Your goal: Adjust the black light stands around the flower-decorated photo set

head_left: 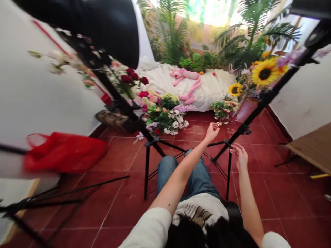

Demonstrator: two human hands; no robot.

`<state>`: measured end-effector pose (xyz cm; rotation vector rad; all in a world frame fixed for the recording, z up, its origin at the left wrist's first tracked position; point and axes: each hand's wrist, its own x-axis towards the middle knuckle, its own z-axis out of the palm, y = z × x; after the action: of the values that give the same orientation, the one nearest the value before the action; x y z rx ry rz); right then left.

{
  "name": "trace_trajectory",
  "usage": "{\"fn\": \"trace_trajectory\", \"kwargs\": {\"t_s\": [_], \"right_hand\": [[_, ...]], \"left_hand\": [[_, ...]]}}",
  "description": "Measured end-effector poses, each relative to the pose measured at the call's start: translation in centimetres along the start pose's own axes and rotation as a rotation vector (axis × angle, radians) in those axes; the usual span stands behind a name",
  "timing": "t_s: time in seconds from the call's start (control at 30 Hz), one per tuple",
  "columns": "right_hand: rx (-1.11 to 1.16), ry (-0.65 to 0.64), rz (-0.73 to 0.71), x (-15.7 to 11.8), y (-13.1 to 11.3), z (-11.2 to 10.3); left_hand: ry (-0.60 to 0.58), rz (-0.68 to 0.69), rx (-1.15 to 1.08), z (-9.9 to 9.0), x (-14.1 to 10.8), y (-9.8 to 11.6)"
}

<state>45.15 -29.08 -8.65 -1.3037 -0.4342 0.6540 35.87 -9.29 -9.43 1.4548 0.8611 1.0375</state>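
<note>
My left hand [212,132] is stretched forward above the red tiled floor, its fingers pinched on a small golden object [219,124] too small to name. To the right, my right hand [240,156] is raised beside the right light stand [243,129], fingers apart and curved, with nothing visible in them. Beyond the left hand lies a small bunch of pink and white flowers [224,106] at the edge of a white cloth [207,91].
A pink plush toy [190,77] lies on the cloth. Mixed flowers [165,115] and another black stand [124,105] are on the left, with a red bag [66,151]. Sunflowers [265,73] stand right, near a brown board [314,146].
</note>
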Motion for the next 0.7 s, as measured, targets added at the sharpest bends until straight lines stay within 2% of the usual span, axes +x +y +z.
{"fn": "trace_trajectory", "kwargs": {"t_s": [0.13, 0.2, 0.27, 0.37, 0.53, 0.6, 0.7], "right_hand": [[0.241, 0.051, 0.110, 0.7, -1.9, -0.7], [0.335, 0.041, 0.184, 1.1, -2.9, -0.9], [0.445, -0.003, 0.257, 1.8, -3.8, -1.1], [0.694, -0.157, 0.359, 3.2, -4.9, -0.9], [0.986, -0.420, 0.415, 6.4, -6.3, 0.3], [1.067, -0.456, 0.417, 7.4, -6.6, 0.8], [1.127, -0.426, 0.414, 8.3, -6.7, 1.4]], "left_hand": [[-0.245, 0.142, -0.173, 8.9, 1.5, 5.0], [-0.315, 0.164, -0.192, 12.2, 2.0, 7.1], [-0.345, 0.150, -0.170, 14.4, 2.6, 8.4], [-0.355, 0.144, -0.106, 15.7, 3.6, 8.7], [-0.364, 0.196, -0.097, 15.6, 4.4, 7.8], [-0.365, 0.207, -0.110, 15.6, 4.4, 7.6], [-0.372, 0.208, -0.118, 15.7, 4.3, 7.7]]}}
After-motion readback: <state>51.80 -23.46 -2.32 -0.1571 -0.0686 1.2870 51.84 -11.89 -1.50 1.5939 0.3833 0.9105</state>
